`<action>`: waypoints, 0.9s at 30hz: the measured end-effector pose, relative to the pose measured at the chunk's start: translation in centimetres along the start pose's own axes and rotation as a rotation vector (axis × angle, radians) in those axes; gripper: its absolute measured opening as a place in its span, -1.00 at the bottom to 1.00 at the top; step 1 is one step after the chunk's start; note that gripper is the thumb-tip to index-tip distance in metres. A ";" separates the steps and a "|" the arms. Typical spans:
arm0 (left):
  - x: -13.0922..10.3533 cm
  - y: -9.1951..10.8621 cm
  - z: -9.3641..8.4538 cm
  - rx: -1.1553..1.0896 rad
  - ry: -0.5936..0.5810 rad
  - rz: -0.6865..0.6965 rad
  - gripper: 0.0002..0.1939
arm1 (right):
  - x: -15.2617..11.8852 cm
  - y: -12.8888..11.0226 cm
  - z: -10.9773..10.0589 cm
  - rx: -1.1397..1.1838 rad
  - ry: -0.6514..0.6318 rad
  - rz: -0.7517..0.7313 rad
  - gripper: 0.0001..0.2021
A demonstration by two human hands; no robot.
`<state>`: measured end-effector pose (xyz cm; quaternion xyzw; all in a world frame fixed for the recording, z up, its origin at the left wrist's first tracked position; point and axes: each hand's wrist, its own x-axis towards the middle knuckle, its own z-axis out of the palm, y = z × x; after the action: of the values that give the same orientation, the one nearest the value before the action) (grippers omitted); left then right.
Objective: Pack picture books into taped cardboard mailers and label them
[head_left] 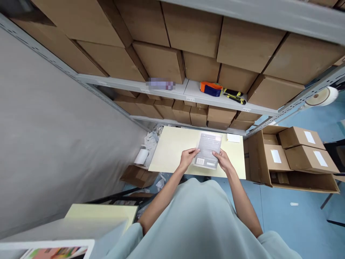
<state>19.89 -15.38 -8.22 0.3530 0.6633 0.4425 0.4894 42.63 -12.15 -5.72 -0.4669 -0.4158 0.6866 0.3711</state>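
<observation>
Hands meet at centre frame: left hand (pixel 188 157) and right hand (pixel 222 160) each pinch a side edge of the grey packet (pixel 207 151), keeping it flat above the pale desk (pixel 172 151); tape dispenser (pixel 211 88) sits on the shelf above.

From my remote seat, what I see of the wearer is mostly clothing. A loose, pale grey-green cotton-like top (pixel 199 219) fills the lower middle of the head view, smooth and plain, without print, buttons or pockets that I can make out. Its short sleeves end above the elbows: one soft, rounded hem shows at the lower left, the other at the lower right edge of the picture. Both forearms are bare from there down. I spot no watch, bracelet or ring on the left hand (pixel 187 157) or the right hand (pixel 224 162), and no gloves. The fingernails look short and unpainted, though they are small here.
</observation>
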 end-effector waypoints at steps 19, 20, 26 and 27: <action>-0.5 4.0 -7.9 0.927 -0.079 0.842 -0.70 | 3.7 1.9 20.5 0.169 0.387 -0.069 -0.47; -0.8 3.8 -8.4 0.913 -0.134 0.833 -0.68 | 4.0 2.2 20.6 0.170 0.408 -0.074 -0.47; 0.5 3.7 -14.9 0.391 -0.113 0.555 -0.62 | 3.4 1.8 18.3 0.068 0.317 -0.106 -0.48; 1.2 3.7 -16.0 0.292 -0.038 0.455 -0.56 | 3.0 1.5 17.8 0.058 0.276 -0.101 -0.47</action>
<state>4.32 -16.81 -3.12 0.5680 0.6143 0.4342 0.3337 24.66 -14.00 -4.17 -0.5246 -0.3638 0.6079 0.4721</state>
